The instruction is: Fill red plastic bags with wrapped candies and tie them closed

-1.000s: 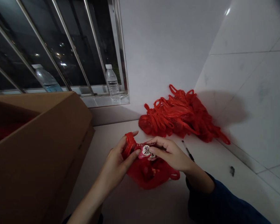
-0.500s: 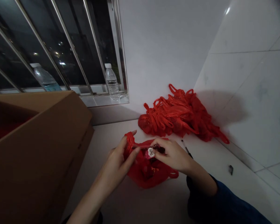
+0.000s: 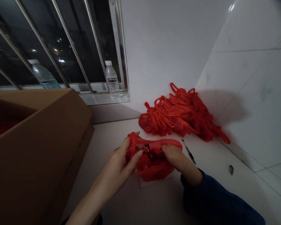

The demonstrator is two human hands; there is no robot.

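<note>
My left hand (image 3: 121, 159) is closed on the gathered left side of a red plastic bag (image 3: 154, 175), its thumb reaching over the opening. Inside the bag lie several small dark wrapped packets (image 3: 145, 148) with pale markings, too dim to identify. My right hand (image 3: 174, 156) reaches into the right side of the bag's mouth. Its fingers are mostly hidden by red plastic, and whether they hold anything does not show. Under the bag, the edge of a pale flat sheet (image 3: 152, 182) sticks out on the white tabletop (image 3: 112, 132).
A heap of red plastic bags (image 3: 178, 112) lies against the wall. Right of my hands are a black pen (image 3: 189, 152) and a small dark object (image 3: 231, 169). A large cardboard box (image 3: 49, 137) stands at left. Two water bottles (image 3: 112, 79) stand by the barred window.
The white-labelled packet in my right hand is out of sight. My right hand has moved right and into the bag, whose mouth has spread wider. My left hand keeps its hold.
</note>
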